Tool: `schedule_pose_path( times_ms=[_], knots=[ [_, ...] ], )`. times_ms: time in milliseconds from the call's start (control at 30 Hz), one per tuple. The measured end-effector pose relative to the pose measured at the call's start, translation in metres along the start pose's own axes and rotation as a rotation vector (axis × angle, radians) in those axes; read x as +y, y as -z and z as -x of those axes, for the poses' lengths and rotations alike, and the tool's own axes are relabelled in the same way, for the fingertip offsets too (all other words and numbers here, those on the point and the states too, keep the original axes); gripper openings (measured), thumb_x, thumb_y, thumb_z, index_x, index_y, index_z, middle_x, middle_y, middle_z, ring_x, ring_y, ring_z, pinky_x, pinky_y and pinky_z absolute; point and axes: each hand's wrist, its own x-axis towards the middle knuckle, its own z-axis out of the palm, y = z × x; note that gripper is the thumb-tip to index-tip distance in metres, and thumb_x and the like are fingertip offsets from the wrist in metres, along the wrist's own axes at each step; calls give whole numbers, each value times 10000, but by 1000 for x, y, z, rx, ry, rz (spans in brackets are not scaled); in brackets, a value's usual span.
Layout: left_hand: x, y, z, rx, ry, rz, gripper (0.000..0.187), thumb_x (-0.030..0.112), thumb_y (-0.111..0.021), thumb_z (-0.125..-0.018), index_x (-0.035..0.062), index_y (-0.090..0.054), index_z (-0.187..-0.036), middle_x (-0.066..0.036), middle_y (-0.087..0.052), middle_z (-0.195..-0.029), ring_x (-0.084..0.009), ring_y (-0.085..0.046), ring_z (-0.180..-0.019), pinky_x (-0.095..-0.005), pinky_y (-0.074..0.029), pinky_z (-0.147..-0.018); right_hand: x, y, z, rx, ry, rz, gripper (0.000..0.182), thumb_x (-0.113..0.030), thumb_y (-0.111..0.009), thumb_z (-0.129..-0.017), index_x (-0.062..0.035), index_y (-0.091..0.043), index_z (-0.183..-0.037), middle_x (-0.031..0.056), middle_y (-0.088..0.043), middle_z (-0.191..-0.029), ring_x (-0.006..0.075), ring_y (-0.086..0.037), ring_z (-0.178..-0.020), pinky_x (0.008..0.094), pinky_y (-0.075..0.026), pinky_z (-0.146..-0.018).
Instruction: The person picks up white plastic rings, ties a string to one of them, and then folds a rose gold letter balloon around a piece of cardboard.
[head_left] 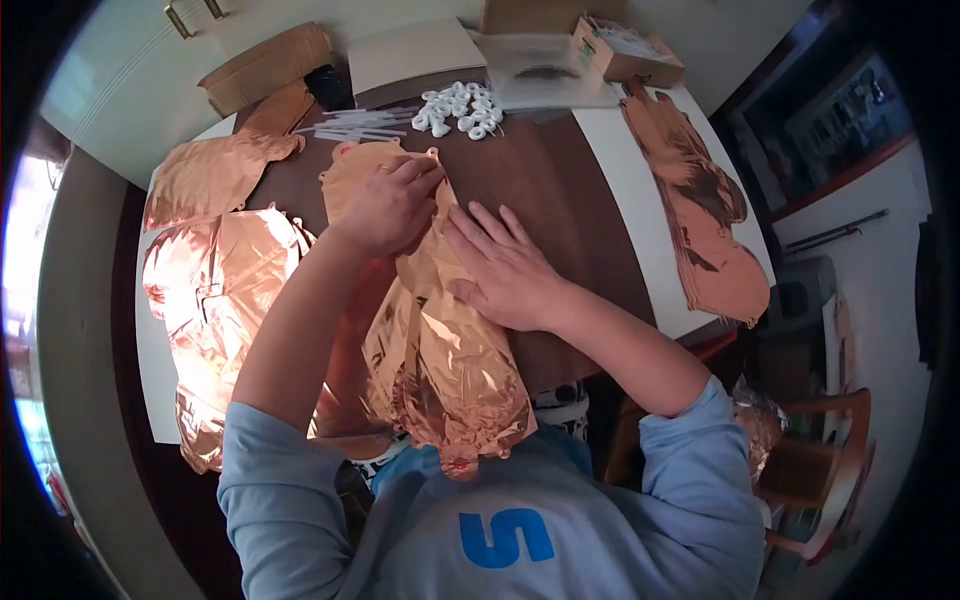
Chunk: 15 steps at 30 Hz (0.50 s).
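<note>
A flat rose-gold foil balloon [450, 350] lies lengthwise before me, its crinkled lower end reaching over the table's near edge. My left hand [393, 205] is closed on the upper part of this foil, with the fingers bent near its right edge; whatever is between the fingertips is too small to name. Just to the right, my right hand [505, 265] rests spread out, palm down, across the foil's right edge and the brown tabletop [570, 220].
More foil balloons lie at the left [235, 290] and a stack at the right [700, 210]. White ribbon rolls [460, 108], clear straws [360, 125], cardboard pieces [265, 70] and an open box [628, 50] stand along the back. A wooden chair [835, 470] is at the right.
</note>
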Motion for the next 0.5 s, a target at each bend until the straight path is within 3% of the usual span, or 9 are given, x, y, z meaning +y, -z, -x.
schedule_pose_path(
  times_ms=[100,233,300,500],
  knots=[
    [3,4,0,14,-9,1,435,188,-595,-895,15,-578,-1293,-149,-563,-1317,-356,-525,-1222,-433,-433,-1035,-1,12,16,-7,51,-168,659,-374,-486,-996,15,-307,-1498,207,-264,-1582,376,-203,-1482,552,-128,-1201],
    [0,3,0,42,-43,-29,420,206,-592,-900,9,-590,-1271,-144,-573,-1298,-344,-527,-1215,-432,-442,-1019,-3,21,40,-18,114,-126,548,-313,-534,-973,-1,-437,-1413,188,-368,-1520,369,-281,-1444,563,-175,-1185],
    [0,3,-2,-37,16,7,441,215,-598,-915,32,-571,-1316,-150,-550,-1341,-357,-514,-1243,-439,-436,-1042,-5,21,48,-5,173,-87,501,-297,-566,-955,-14,-499,-1362,170,-421,-1482,360,-319,-1422,571,-200,-1175],
    [4,11,-5,-107,67,31,505,303,-623,-925,40,-550,-1350,-153,-534,-1377,-354,-497,-1279,-445,-426,-1062,-13,8,41,94,247,-95,471,-280,-627,-917,-37,-550,-1312,139,-459,-1447,345,-356,-1401,570,-229,-1163]
  ],
)
